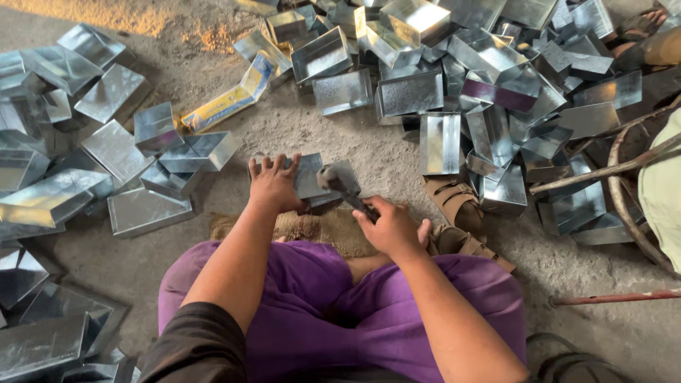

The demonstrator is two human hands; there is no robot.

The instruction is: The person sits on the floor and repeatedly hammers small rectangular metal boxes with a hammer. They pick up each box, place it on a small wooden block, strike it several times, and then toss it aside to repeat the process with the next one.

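I see my left hand (273,186) pressed flat, fingers spread, on a metal box (310,179) on the floor. My right hand (389,228) is closed around a hammer (342,181), its head touching the box.

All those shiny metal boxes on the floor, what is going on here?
A person sits cross-legged on the concrete floor. The left hand presses flat on a metal box lying in front of the knees, and the right hand grips a hammer whose head is at the box. Heaps of similar boxes lie to the left and across the top right. A yellow packet lies among them, and sandals sit to the right.
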